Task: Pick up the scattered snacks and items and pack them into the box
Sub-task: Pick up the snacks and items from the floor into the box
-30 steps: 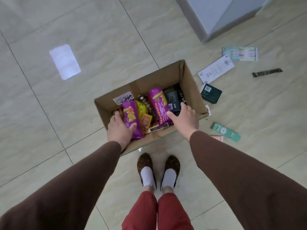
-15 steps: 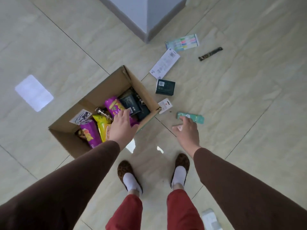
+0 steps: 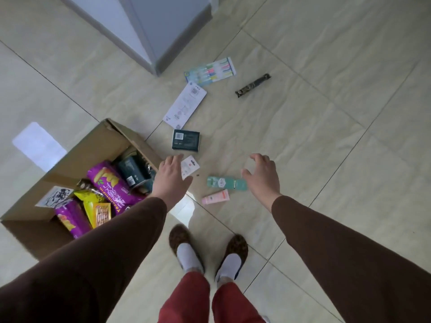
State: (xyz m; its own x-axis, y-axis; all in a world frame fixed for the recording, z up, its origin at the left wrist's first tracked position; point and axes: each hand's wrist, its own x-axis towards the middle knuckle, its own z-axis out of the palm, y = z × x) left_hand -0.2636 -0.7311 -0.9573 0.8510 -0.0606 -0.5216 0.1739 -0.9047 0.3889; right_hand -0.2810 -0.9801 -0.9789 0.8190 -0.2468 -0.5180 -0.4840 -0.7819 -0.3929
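crosswise, teal packet (image 3: 227,183) lies beside right hand (image 3: 262,177).

Glossy beige marble-look floor tiles (image 3: 314,141) with thin dark grout lines fill the room; a pale grey wall corner with grey skirting (image 3: 149,31) juts in at top, and a bright rectangular light reflection (image 3: 38,145) (white, soft-edged) lies left

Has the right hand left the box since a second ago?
Yes. The right hand has moved off the cardboard box rightward, now open above the teal packet on the floor.
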